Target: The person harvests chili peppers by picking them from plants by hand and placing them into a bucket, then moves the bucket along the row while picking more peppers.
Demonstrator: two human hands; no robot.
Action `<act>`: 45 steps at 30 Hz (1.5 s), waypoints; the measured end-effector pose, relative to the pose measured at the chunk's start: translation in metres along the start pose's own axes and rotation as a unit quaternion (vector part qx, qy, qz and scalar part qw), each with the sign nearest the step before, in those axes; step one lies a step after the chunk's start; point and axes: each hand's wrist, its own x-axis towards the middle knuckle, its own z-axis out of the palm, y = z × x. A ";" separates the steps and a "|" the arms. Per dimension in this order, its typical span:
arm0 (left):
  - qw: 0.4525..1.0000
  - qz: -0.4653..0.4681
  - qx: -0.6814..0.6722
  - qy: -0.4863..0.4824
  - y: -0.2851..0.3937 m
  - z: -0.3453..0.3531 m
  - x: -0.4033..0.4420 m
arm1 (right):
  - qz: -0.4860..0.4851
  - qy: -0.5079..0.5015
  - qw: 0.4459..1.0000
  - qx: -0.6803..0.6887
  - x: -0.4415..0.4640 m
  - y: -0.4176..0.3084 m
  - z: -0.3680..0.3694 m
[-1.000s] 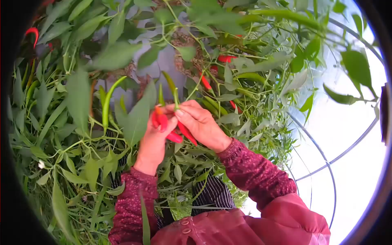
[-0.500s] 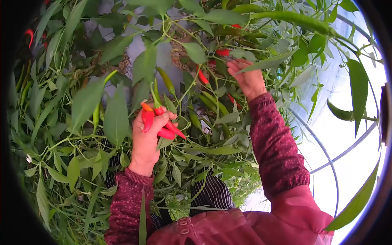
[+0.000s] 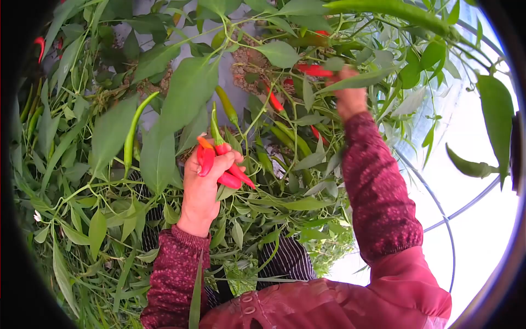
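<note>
My left hand (image 3: 200, 183) is closed around several red chili peppers (image 3: 230, 180), whose tips stick out past the thumb. One green stem end (image 3: 215, 123) points up out of the bunch. My right hand (image 3: 350, 93) is among the leaves at the upper right, beside the stem end of a red chili pepper (image 3: 314, 70). A long leaf (image 3: 359, 81) crosses in front of this hand, and its fingers are blurred, so their grip is hidden. Another red chili pepper (image 3: 274, 100) hangs between the two hands.
Green chili peppers hang around, one long pepper (image 3: 130, 134) at left and a large one (image 3: 392, 10) at upper right. Broad leaves (image 3: 186, 90) fill the near view. Bent pipes (image 3: 438, 203) and pale plastic sheeting (image 3: 476, 230) are at right.
My right hand has moved slightly right and turned, from open fingers to a more bunched, blurred shape near the red chili pepper. My left hand keeps its chili peppers, almost in place.
</note>
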 end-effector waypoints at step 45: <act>0.996 0.026 -0.066 -0.058 -0.003 0.005 -0.001 | -0.114 -0.422 0.823 -0.362 -0.191 -0.007 0.047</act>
